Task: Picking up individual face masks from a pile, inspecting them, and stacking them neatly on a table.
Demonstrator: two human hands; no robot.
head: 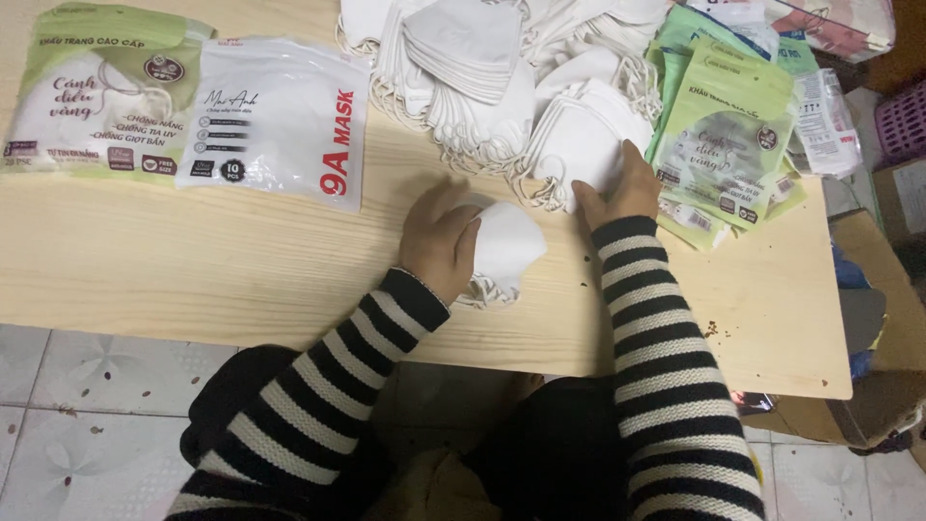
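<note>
Head view, left hand (439, 241) gripping masks (503, 243), right hand (615, 185) reaching

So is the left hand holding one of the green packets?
No, the left hand holds a small stack of white masks; the green packets lie by the right hand.

Matt cloth masks (506, 241); glossy plastic packets (280, 116); pale wood table (193, 270).

Bare wooden table (193, 260) lies open leftward (mask pile (502, 87) and green packets (723, 145) crowd the far edge).
</note>
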